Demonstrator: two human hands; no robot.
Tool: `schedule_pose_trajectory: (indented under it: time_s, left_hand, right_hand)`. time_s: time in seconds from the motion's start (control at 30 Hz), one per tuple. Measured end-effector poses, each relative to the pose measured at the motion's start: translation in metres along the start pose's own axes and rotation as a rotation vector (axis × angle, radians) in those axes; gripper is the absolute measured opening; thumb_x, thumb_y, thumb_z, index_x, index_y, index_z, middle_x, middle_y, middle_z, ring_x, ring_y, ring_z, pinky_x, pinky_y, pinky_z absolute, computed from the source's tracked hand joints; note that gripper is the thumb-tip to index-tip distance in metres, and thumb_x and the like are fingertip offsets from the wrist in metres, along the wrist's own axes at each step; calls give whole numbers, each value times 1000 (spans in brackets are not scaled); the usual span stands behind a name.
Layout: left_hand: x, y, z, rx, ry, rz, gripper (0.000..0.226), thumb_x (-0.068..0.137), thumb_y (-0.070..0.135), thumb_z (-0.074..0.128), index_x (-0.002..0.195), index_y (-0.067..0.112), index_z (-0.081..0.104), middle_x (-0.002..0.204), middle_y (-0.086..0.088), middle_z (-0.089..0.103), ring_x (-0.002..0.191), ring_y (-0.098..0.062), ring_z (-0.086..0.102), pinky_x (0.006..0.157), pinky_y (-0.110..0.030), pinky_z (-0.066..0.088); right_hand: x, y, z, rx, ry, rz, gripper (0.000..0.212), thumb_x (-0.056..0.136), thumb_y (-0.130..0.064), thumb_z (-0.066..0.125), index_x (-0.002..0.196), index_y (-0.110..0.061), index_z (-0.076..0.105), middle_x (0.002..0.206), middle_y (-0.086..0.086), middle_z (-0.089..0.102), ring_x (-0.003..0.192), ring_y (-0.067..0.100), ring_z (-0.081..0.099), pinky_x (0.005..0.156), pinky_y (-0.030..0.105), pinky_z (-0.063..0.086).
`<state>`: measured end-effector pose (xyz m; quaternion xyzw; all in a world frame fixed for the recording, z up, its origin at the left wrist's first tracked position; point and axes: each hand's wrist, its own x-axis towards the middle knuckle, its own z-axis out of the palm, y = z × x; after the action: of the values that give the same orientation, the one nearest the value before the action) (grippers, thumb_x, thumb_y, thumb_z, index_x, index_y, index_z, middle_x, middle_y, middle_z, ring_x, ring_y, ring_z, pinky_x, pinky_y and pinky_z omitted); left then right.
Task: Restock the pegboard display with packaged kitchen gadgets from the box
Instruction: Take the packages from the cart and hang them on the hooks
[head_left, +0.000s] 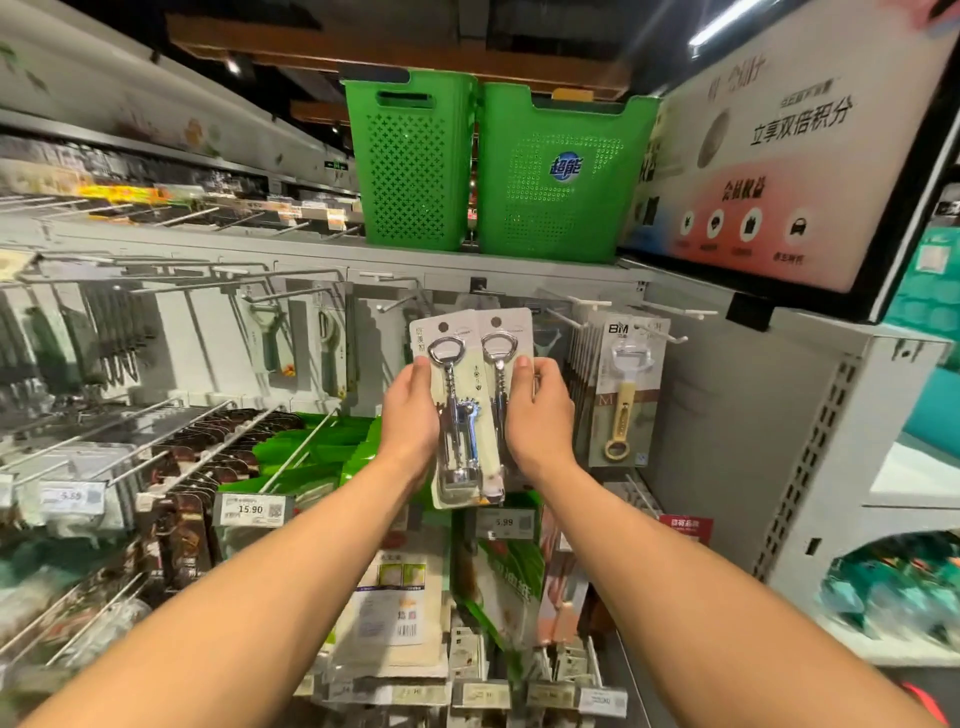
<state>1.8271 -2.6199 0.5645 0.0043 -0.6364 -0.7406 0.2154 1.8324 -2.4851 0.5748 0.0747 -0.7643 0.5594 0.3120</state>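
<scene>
In the centre of the frame I hold two corkscrew packs upright before the pegboard display (208, 343). My left hand (410, 415) grips the left corkscrew pack (462, 395) and my right hand (543, 421) the right corkscrew pack (514, 325), fingers (522, 368) clamped on their edges, the cards overlapping. Green baskets (410, 161) stand on the shelf (467, 266) above.

Two corkscrew packs (470, 415) are held upright side by side, overlapping a bit (chrome wing corkscrews with bottle-opener tops, blister-sealed on pale cards, a round hang hole near the top of each). They're pinched at the outer edges by the left hand (410, 415) and the right hand (540, 421). They're up in front of the pegboard display (208, 343), just under its top row of hooks.
</scene>
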Motion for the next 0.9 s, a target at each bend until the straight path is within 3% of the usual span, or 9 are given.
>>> schedule_pose_trajectory:
  time_s: [0.1,0.2,0.27,0.37,0.47,0.53,0.63,0.8,0.9]
  left_hand:
    - [7,6,-6,-31,41,-43,34,114,38,38,105,25,67,115,1,77,116,-18,70,113,-46,49]
    - [13,8,-11,-34,77,-60,33,114,39,38,114,23,67,109,7,73,117,-16,66,111,-39,47]
    - [14,9,-13,-28,86,-60,32,115,38,37,118,23,65,105,13,69,117,-15,64,106,-33,45]
    - [17,8,-15,8,82,-44,38,114,40,37,135,20,61,128,8,68,125,-13,60,114,-36,43]
    - [25,3,-15,31,77,-48,49,111,49,39,143,17,59,137,8,65,130,-14,58,120,-41,39]
    - [27,1,-15,50,65,-47,55,107,54,40,145,18,59,141,2,66,134,-18,59,121,-48,40]
    - [28,6,-10,89,62,-9,53,112,48,37,150,15,54,149,0,60,141,-18,52,125,-46,34]
    - [35,9,-6,147,-41,56,49,113,44,38,143,12,60,140,-3,67,134,-18,58,121,-46,39]
    - [39,8,0,206,-133,88,48,112,45,40,138,13,64,133,-1,71,128,-16,63,115,-40,46]
  right_hand:
    - [3,-4,8,12,-20,28,36,111,-41,36,101,-14,56,84,2,61,73,11,52,66,26,42]
    - [6,-2,16,5,-33,45,33,111,-42,35,102,-16,55,82,2,61,73,14,53,68,35,46]
    - [8,0,19,-4,-35,49,31,111,-41,36,101,-17,55,82,2,61,73,14,54,67,34,44]
    - [11,3,22,-22,-40,53,30,111,-39,37,101,-17,55,81,-1,61,70,11,53,63,28,42]
    - [15,6,26,-53,-31,70,30,111,-40,37,102,-18,56,84,-1,63,73,10,55,60,24,40]
    - [18,7,29,-54,-25,86,30,110,-40,37,103,-18,56,84,-1,63,74,11,56,62,26,42]
    - [26,13,34,-57,-22,104,29,110,-40,38,102,-19,56,84,0,65,76,15,60,69,37,48]
    - [38,21,35,-89,-62,134,30,109,-43,39,104,-20,57,87,-1,67,83,18,63,74,37,47]
    - [43,25,38,-101,-82,154,33,108,-45,40,107,-19,60,94,0,70,92,23,66,86,42,52]
